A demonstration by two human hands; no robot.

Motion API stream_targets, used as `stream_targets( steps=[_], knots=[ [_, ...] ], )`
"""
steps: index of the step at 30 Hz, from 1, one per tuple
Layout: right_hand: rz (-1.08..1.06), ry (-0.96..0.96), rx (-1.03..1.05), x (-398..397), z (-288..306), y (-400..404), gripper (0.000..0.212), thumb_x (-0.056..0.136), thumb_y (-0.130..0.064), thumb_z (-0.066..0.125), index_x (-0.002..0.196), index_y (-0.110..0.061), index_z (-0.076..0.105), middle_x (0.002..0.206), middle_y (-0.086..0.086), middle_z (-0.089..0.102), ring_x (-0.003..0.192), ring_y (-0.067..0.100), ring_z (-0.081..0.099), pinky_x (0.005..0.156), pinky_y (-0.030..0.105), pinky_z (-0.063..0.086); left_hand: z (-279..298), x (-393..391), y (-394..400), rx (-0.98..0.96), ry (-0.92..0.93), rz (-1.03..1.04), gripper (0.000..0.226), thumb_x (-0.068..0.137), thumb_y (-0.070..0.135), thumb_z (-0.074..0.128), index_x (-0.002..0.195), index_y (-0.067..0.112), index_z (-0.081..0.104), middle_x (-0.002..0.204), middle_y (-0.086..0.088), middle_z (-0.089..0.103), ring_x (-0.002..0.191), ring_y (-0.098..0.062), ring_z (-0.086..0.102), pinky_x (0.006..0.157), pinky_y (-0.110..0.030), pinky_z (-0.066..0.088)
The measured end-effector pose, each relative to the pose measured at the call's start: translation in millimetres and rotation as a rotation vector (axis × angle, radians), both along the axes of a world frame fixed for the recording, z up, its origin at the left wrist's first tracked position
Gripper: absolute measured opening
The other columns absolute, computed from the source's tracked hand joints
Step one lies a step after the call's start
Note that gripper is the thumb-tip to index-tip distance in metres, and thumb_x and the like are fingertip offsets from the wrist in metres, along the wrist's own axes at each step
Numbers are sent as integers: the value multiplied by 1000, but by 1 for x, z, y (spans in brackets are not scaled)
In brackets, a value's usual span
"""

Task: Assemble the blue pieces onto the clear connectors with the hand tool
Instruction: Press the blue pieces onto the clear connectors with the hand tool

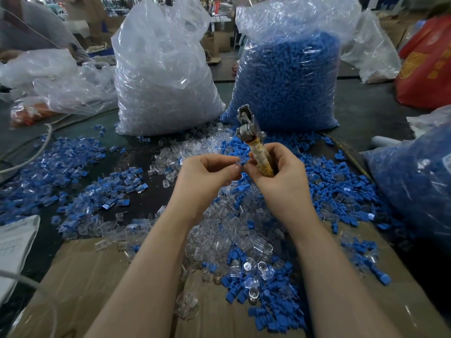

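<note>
Blue pieces [288, 93] fill the bag behind the hand tool [253, 140] and litter the table around it, mixed with clear connectors [227, 220]; all appear light, rigid and slippery. Right hand [280, 176] wraps the tool's taped handle, while left hand [207, 174] pinches one small clear connector [240, 160] beside it; best held by its flat sides.

No lettering in this workshop scene can be read. A red bag [425, 62] at the far right of the bench carries yellow printed marks, too blurred to make out. A white sheet [14, 250] at the left edge bears faint lines of print or writing, also illegible. A pale label [447, 164] on the bag of blue pieces [415, 191] at right shows no readable characters.
</note>
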State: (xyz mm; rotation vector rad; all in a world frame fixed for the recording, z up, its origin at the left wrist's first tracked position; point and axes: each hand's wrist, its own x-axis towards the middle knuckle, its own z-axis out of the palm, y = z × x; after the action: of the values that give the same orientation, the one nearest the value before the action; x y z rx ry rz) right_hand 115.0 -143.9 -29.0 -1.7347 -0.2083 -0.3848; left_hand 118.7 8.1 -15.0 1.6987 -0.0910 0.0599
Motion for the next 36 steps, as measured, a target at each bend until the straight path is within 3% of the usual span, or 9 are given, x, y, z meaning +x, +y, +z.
stream_targets(
  steps=[8,13,16,26,32,36],
  knots=[
    [12,-5,-1,0,0,-1,11,88,-12,71,89,-19,62,80,2,65,73,18,62,70,28,56,0,-1,-1,-86,26,12,12,83,11,75,95,12,75,83,-6,77,81,-15,73,75,-24,57],
    [-66,-39,38,-1,-1,-3,9,93,-21,65,89,-13,64,83,18,65,81,36,62,72,44,52,3,-1,-1,-330,79,21,13,83,8,73,95,10,74,86,-8,77,83,-17,74,74,-22,58],
    [-70,-67,34,-2,0,-2,13,93,-21,66,87,-9,64,79,20,63,77,36,58,68,40,49,3,-1,0,-411,94,11,15,80,9,74,95,9,74,87,-9,76,84,-18,74,76,-23,58],
    [-6,-51,-53,-1,0,3,5,89,-16,70,88,-14,66,76,7,66,73,27,63,70,45,54,3,-2,-5,-220,26,33,12,82,6,74,94,9,75,87,-9,77,83,-19,74,69,-18,54],
    [-6,-50,-90,-2,0,1,10,90,-16,69,86,-24,65,74,-4,66,69,13,63,67,35,56,5,-3,-7,-175,13,53,13,83,5,74,96,6,75,87,-11,76,84,-20,74,71,-20,56],
    [14,-23,-89,-1,0,1,3,90,-18,68,90,-20,66,76,-1,67,72,20,63,70,43,56,5,-4,-7,-174,17,59,12,83,4,73,95,7,75,88,-12,76,84,-20,73,73,-21,57]
  ],
)
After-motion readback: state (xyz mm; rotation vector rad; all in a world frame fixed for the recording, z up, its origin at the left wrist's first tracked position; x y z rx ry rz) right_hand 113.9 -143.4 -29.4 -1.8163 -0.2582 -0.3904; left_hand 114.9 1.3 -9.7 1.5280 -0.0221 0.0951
